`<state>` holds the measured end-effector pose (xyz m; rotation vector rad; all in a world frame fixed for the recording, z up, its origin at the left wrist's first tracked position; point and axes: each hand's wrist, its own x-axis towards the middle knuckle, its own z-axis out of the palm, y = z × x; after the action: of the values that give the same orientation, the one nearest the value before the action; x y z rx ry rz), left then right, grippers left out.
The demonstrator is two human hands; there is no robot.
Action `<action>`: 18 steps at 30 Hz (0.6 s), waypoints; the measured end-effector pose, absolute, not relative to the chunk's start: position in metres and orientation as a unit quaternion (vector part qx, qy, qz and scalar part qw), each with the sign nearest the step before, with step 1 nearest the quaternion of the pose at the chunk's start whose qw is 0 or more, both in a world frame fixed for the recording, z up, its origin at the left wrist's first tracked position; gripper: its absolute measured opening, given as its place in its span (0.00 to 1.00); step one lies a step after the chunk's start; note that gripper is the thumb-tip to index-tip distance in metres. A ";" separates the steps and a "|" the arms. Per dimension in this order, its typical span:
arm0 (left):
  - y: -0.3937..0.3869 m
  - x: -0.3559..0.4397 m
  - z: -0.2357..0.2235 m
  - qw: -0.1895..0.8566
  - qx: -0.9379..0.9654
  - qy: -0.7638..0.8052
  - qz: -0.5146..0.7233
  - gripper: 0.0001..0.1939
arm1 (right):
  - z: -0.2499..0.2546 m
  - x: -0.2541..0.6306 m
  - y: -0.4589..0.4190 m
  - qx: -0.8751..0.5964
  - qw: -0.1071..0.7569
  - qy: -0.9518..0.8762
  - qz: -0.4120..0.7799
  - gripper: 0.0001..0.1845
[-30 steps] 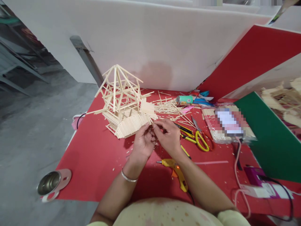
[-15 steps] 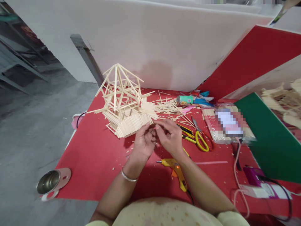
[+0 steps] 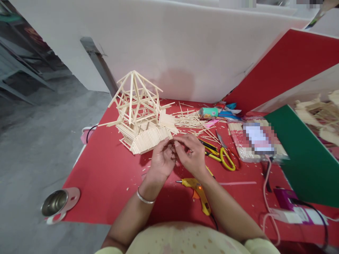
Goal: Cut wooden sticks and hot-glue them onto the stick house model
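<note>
My left hand (image 3: 162, 158) and my right hand (image 3: 192, 153) meet fingertip to fingertip over the red table. Both have curled, pinching fingers; whatever sits between them is too small or hidden to name. Just beyond them stands a house-like model of thin wooden sticks (image 3: 136, 106), with an open pointed roof frame and a slatted base (image 3: 150, 139). Below my right hand lies a yellow glue gun (image 3: 197, 187), its small light glowing orange, its nozzle pointing left. Loose wooden sticks (image 3: 189, 120) are scattered to the right of the model.
Yellow-handled scissors (image 3: 227, 158) and a yellow cutter (image 3: 213, 155) lie right of my hands. Farther right are a phone (image 3: 258, 137) on packed sticks, a green board (image 3: 302, 158) and a power strip (image 3: 288, 215). A mug (image 3: 60, 204) stands at the left corner. White panels (image 3: 185, 46) rise behind.
The fingers of both hands shift very slightly where they meet. The model, glue gun and tools stay in place.
</note>
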<state>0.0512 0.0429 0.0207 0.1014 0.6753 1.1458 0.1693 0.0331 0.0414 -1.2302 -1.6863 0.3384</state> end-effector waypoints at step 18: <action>0.044 0.051 0.018 0.780 0.022 0.307 0.546 0.09 | 0.045 0.169 0.037 -0.499 0.434 -0.744 0.093 0.17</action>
<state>0.0510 0.0437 0.0184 0.0473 0.6628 1.1790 0.1686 0.0370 0.0451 -1.2434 -1.8522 0.2310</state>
